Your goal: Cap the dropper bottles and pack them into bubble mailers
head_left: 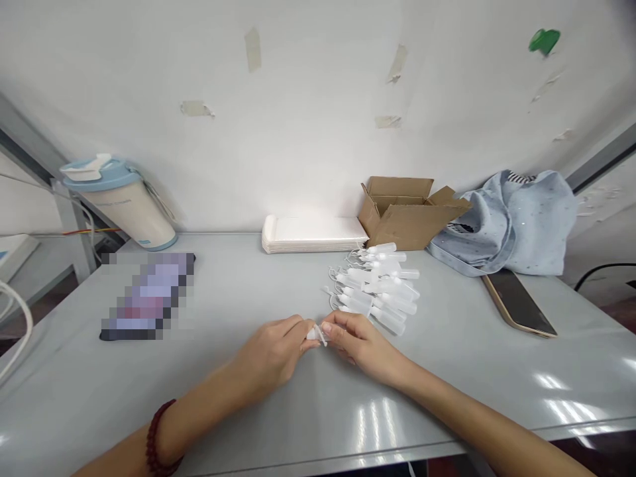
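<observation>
My left hand (pixel 278 349) and right hand (pixel 365 346) pinch a small whitish piece (pixel 313 333) between their fingers, well in front of the cardboard box (pixel 412 224); I judge it unfinished; it looks pale, with a thin strip (pixel 322 337) across; nearer the box, translucent bottles (pixel 390 321) lie heaped, finished or waiting, I cannot tell.

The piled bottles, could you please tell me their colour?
The bottles are translucent white, clearest in the head view.
</observation>
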The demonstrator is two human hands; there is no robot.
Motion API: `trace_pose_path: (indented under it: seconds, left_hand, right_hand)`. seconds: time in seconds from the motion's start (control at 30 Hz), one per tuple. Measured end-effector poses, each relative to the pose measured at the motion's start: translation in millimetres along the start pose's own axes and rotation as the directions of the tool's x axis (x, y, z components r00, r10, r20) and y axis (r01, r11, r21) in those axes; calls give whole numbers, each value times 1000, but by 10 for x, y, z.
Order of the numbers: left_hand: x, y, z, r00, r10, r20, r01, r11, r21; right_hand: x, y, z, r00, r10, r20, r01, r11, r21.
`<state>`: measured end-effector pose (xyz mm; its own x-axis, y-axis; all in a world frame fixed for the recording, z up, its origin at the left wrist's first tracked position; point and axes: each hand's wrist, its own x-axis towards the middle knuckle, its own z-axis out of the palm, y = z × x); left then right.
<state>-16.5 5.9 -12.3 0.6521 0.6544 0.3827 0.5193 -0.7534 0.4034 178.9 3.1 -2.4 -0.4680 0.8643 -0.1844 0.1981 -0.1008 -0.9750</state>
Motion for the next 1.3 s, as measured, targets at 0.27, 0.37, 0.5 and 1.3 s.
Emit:
trace_pose_path:
  seconds: [0.27, 0.37, 0.5, 1.3]
  left_hand:
    - [98, 90, -143, 951, -273, 146, 298, 936, -187]
    - [137, 140, -219, 889, -399, 224, 453, 840, -299]
    - [135, 119, -222, 836, -445, 321, 549, 676, -492]
    - [68, 142, -143, 979, -190, 76, 202, 962, -184]
  right_hand:
    - [10, -28, 6, 999, -9, 40, 5, 996, 94]
    - [-31, -22, 43, 970, -227, -83, 196, 940, -278]
    - [-50, 38, 64, 880, -471, -61, 374, 766, -523]
    - [-43, -65, 0, 994, -109, 11, 109, 994, -5]
